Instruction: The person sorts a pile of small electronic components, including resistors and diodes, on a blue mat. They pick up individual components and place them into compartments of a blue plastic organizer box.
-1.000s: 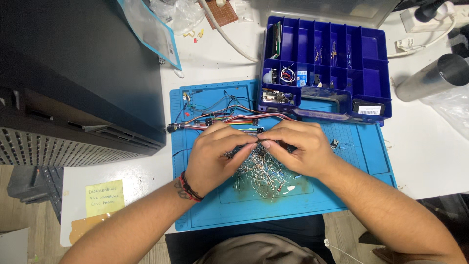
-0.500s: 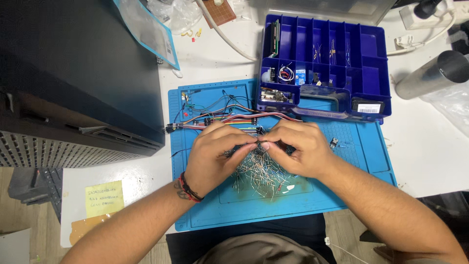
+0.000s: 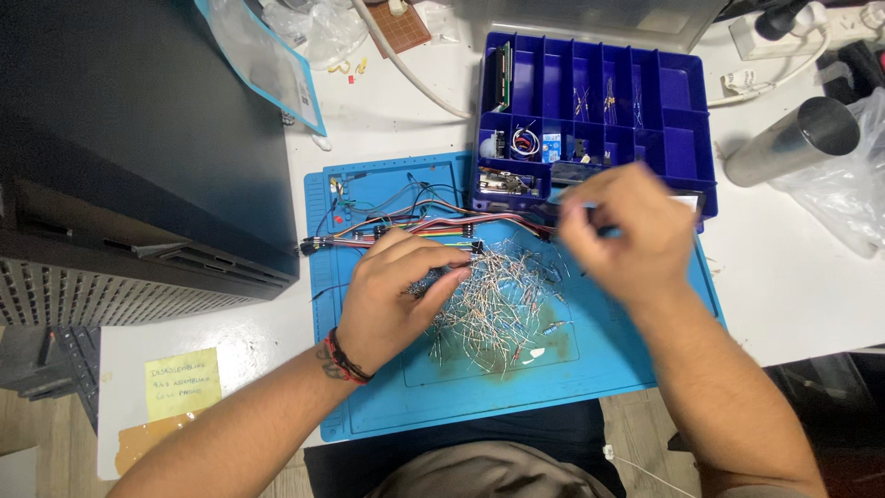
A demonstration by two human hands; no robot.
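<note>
Left hand (image 3: 392,295) pinches into the pile of loose resistors (image 3: 493,304) on the blue work mat (image 3: 479,397); right hand (image 3: 627,231) — motion-blurred, fingers curled — grip indiscernible, beside the blue compartment box (image 3: 599,101).

Bright, even overhead light, soft shadows; the right hand (image 3: 627,231) is motion-blurred (rest sharp).

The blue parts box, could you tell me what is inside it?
The blue parts box holds small electronic parts, among them a coil of wire and thin leaded components. Several compartments look bare. The right hand covers its front edge.
</note>
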